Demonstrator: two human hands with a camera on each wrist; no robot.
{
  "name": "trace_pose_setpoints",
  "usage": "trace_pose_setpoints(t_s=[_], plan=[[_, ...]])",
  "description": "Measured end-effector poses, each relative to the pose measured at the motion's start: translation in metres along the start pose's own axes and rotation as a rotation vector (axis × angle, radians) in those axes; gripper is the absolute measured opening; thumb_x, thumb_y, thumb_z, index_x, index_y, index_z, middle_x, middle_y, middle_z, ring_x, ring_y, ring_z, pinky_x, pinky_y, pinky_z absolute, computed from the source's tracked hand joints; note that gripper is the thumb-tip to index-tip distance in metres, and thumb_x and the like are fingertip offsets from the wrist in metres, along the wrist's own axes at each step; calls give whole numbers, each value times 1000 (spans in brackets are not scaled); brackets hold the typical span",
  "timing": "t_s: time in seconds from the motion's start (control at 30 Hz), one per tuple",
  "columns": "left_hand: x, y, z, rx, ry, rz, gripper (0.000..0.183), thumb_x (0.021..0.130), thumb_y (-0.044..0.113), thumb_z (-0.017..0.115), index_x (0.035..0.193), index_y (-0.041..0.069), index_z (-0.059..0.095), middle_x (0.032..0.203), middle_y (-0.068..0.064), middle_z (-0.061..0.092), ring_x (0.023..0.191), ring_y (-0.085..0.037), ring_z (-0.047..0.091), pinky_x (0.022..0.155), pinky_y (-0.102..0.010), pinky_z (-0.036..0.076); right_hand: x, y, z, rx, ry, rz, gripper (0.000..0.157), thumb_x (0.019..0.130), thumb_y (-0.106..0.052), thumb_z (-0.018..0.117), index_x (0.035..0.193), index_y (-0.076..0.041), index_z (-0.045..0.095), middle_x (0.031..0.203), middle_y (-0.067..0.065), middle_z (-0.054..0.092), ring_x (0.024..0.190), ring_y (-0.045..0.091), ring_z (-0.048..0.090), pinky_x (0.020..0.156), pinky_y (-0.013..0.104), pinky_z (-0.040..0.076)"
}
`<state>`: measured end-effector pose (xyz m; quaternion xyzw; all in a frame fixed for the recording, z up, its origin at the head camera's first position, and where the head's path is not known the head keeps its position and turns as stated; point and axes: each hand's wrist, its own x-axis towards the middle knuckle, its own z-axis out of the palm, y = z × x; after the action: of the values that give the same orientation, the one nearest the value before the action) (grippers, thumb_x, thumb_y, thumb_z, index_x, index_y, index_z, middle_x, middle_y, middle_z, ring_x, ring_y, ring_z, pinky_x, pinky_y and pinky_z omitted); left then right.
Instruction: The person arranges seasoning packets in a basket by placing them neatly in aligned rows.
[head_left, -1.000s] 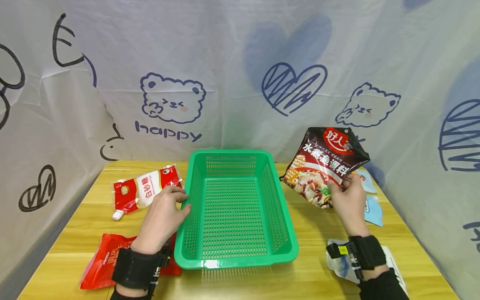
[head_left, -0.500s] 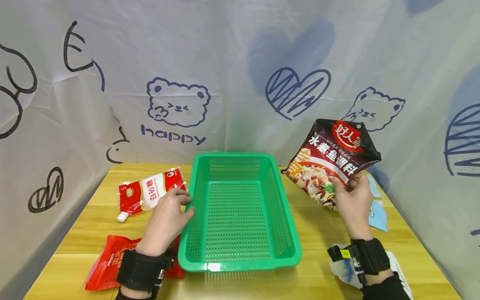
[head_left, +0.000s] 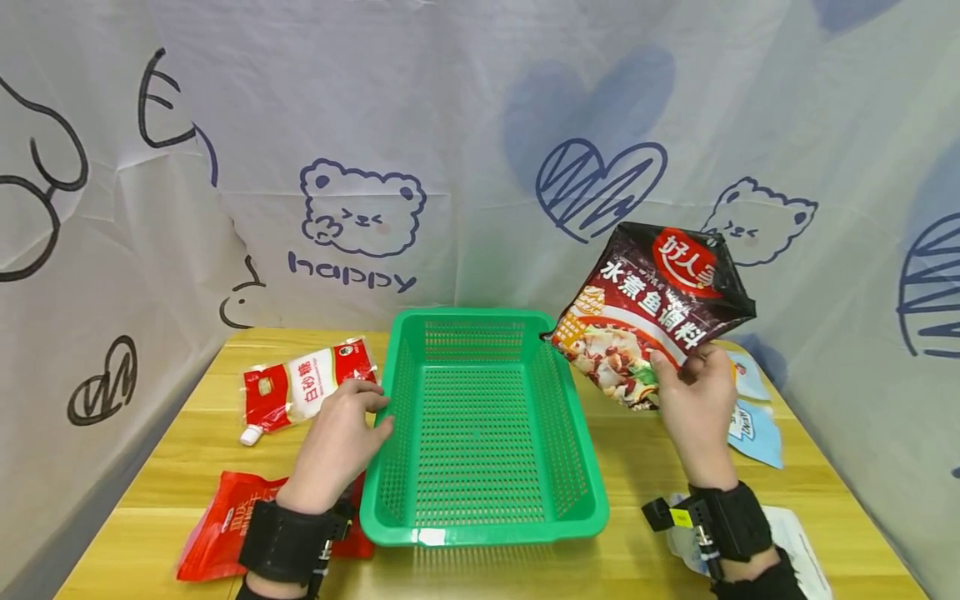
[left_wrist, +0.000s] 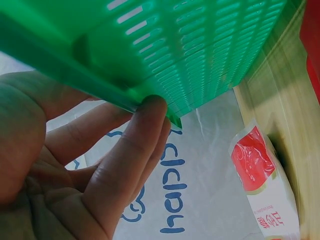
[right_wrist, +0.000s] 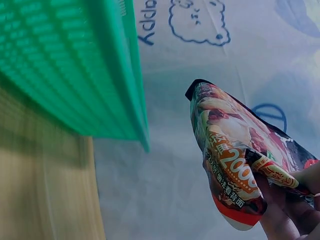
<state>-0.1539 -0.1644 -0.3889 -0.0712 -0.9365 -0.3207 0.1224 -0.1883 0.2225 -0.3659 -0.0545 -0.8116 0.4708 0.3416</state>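
Observation:
A green plastic basket (head_left: pixel 480 533) with perforated walls stands mid-table. At its left rim is my left hand (head_left: pixel 341 442), gripping the edge with bent fingers; in the left wrist view the fingertips (left_wrist: pixel 152 105) touch the rim and part of the thumb is hidden behind it. My right hand (head_left: pixel 697 404) pinches the lower right side of a dark red seasoning packet (head_left: pixel 637 308) with a food picture. The packet hangs tilted in the air, its lower left corner overlapping the basket's right rim in the head view. The right wrist view shows the packet (right_wrist: pixel 230 150) apart from the basket wall.
Left of the basket lies a red and white bag (head_left: pixel 307 383) with a white cap. A red packet (head_left: pixel 232 525) lies partly under my left forearm. Light blue packets (head_left: pixel 753 429) lie at the right, and a pale packet (head_left: pixel 795 546) is partly behind my right wrist.
My right hand first raises the seasoning packet slightly, then brings it left towards the basket. The left hand stays at the rim. The whole head view shifts a little.

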Motion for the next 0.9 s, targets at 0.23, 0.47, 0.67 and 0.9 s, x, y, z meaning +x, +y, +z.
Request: trace_pose_setpoints(t_s=[0.23, 0.47, 0.67, 0.9], plan=[[0, -1, 1, 1, 8, 8, 23, 88, 0, 77, 108, -11, 76, 122, -24, 67, 113, -41, 64, 96, -55, 57, -12, -14, 7, 103, -55, -2, 34, 99, -9, 71, 122, 7, 52, 105, 25, 73, 77, 0, 59, 57, 15, 43], [0, -1, 1, 10, 16, 16, 22, 88, 0, 77, 107, -11, 76, 121, -24, 68, 113, -41, 65, 96, -55, 56, -25, -29, 14, 219, -106, 33, 35, 98, -4, 70, 124, 7, 50, 115, 26, 73, 91, 0, 66, 65, 14, 52], [0, -1, 2, 9, 11, 12, 21, 88, 0, 78, 107, -10, 76, 122, -24, 68, 114, -41, 64, 97, -54, 56, -37, -39, 17, 242, -130, 17, 35, 96, 0, 71, 124, 9, 53, 114, 25, 74, 94, 0, 66, 72, 14, 53], [-1, 1, 1, 33, 3, 11, 23, 89, 4, 79, 108, -8, 76, 121, -23, 68, 111, -39, 66, 94, -54, 57, -49, -48, 21, 270, -160, 17, 32, 95, 3, 71, 120, 10, 53, 113, 26, 74, 94, 0, 67, 74, 14, 54]])
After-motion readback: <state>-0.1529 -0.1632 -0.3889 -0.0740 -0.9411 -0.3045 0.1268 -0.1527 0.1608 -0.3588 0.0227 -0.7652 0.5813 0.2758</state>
